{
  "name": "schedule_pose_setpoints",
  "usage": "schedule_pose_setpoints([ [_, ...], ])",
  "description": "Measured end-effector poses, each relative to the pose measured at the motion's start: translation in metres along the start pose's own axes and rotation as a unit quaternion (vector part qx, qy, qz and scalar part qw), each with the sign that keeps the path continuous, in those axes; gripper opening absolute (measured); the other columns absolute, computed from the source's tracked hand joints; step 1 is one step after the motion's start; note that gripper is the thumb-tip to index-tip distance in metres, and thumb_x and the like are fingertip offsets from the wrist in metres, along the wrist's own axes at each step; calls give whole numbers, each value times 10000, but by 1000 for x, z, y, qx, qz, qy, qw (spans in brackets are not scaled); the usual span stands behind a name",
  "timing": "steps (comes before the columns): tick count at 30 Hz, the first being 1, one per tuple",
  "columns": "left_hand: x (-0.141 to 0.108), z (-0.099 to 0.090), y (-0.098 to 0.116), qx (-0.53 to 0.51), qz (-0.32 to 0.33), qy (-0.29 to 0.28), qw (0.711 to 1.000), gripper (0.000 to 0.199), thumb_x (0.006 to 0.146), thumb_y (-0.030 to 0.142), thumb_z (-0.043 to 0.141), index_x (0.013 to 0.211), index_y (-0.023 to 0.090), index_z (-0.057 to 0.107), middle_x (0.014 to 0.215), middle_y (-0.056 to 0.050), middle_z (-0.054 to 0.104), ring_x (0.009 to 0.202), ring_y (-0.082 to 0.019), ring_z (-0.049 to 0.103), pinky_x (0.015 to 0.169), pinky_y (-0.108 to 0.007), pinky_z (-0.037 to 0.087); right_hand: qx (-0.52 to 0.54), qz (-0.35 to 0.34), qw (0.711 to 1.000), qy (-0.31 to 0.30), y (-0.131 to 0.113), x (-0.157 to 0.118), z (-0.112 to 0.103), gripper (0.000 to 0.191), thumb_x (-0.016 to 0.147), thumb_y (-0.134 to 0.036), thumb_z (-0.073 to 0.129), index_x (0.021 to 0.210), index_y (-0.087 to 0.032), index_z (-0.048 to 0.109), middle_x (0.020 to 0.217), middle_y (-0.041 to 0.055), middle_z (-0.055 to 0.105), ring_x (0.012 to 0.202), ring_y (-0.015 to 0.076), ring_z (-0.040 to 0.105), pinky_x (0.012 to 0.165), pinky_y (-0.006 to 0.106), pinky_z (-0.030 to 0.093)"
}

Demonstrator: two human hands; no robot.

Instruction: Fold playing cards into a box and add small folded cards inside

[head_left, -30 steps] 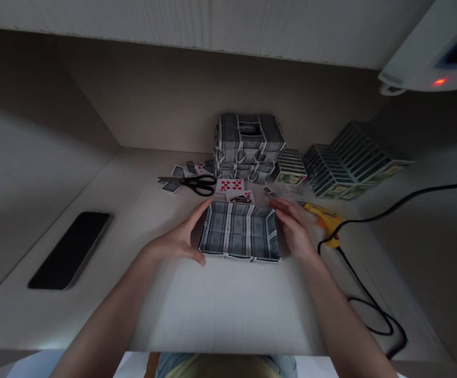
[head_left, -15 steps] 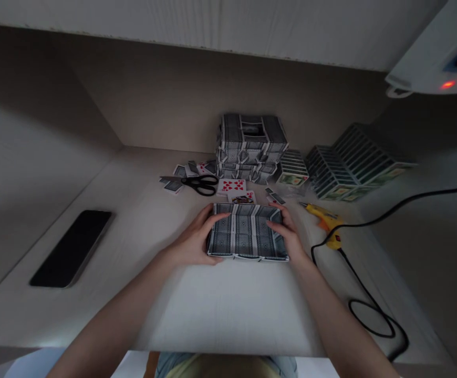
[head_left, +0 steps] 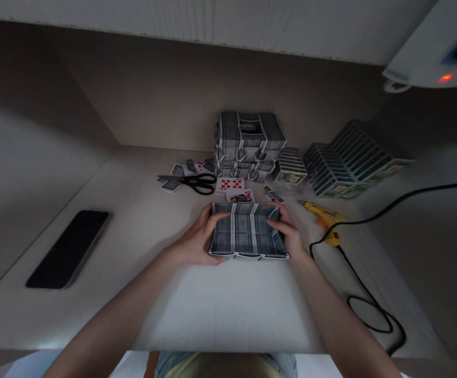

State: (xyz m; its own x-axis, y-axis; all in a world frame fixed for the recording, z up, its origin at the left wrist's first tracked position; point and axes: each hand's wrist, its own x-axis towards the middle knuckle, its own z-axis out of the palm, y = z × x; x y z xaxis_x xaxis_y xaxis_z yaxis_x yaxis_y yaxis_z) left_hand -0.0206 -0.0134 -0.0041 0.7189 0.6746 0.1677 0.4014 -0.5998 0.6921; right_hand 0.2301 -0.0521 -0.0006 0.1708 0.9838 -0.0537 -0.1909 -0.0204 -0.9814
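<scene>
An open-topped tray made of patterned playing cards point(head_left: 248, 233) is held between my two hands over the front part of the desk. My left hand point(head_left: 199, 239) grips its left end, with the thumb over the rim. At the right end, my right hand point(head_left: 291, 236) holds the wall, its thumb reaching inside. Face-up cards point(head_left: 230, 185) with red hearts lie just behind the tray. Farther back stands a larger box built from the same cards point(head_left: 250, 142). Black-handled scissors point(head_left: 199, 182) rest beside loose cards to the left of it.
A black phone point(head_left: 69, 249) lies on the desk point(head_left: 134, 210) at the left. On the right are a yellow glue gun point(head_left: 325, 218) with a looping black cable and stacked card blocks point(head_left: 331, 170). A white device point(head_left: 429, 58) with a red light hangs upper right.
The view has shifted slightly, so the desk items appear a little farther left. Both hands keep their hold on the tray, which tilts marginally.
</scene>
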Motion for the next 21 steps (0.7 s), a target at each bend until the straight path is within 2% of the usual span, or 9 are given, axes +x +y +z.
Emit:
schedule_pose_setpoints([
  [4, 0, -2, 1, -58, -15, 20, 998, 1051, 499, 365, 785, 1378, 250, 219, 1466, -114, 61, 1351, -347, 117, 1089, -484, 210, 38, -7, 999, 19, 1, 0, 4, 458, 537, -208, 559, 993, -240, 594, 866, -4, 646, 811, 222, 551, 685, 333, 396],
  [7, 1, -4, -1, -163, -26, 45, 985, 1047, 567, 375, 765, 1413, 269, 158, 1491, -98, 102, 1359, -328, 128, 1108, -472, 158, 84, -3, 996, 39, 3, 1, 6, 401, 575, -225, 546, 970, -238, 616, 847, -2, 649, 797, 213, 563, 659, 322, 396],
  [9, 2, -6, -6, -258, -27, 74, 963, 959, 657, 361, 710, 1420, 270, 137, 1476, -97, 202, 1340, -296, 221, 1105, -444, 183, 101, -9, 993, 61, 5, 3, 6, 292, 622, -263, 554, 897, -228, 645, 827, 2, 647, 785, 196, 563, 651, 307, 396],
  [11, 5, -10, -16, -337, -27, 125, 933, 820, 731, 345, 648, 1409, 262, 193, 1435, -101, 310, 1302, -270, 317, 1084, -428, 237, 109, 1, 992, 63, 8, 4, 6, 205, 679, -325, 556, 805, -207, 667, 764, 10, 638, 728, 169, 555, 634, 291, 399],
  [14, 8, -15, -30, -383, -32, 213, 898, 609, 789, 336, 582, 1344, 240, 352, 1338, -100, 450, 1255, -242, 388, 1076, -423, 238, 123, 67, 990, 7, 12, 3, 7, 255, 738, -411, 544, 751, -192, 674, 668, 16, 621, 623, 145, 540, 598, 289, 414],
  [17, 9, -14, -32, -410, -50, 254, 874, 530, 814, 365, 539, 1310, 246, 399, 1311, -81, 474, 1268, -222, 364, 1093, -412, 194, 130, 75, 989, -18, 13, -1, 16, 188, 710, -365, 618, 821, -223, 670, 790, 12, 665, 763, 167, 591, 714, 307, 446],
  [21, 9, 2, -14, -487, -74, 219, 842, 576, 834, 478, 446, 1360, 291, 307, 1387, -45, 375, 1279, -237, 337, 1073, -423, 239, 154, 67, 984, -51, 12, -11, 32, 372, 702, -358, 634, 1066, -281, 615, 1138, 2, 623, 1085, 218, 532, 920, 372, 390],
])
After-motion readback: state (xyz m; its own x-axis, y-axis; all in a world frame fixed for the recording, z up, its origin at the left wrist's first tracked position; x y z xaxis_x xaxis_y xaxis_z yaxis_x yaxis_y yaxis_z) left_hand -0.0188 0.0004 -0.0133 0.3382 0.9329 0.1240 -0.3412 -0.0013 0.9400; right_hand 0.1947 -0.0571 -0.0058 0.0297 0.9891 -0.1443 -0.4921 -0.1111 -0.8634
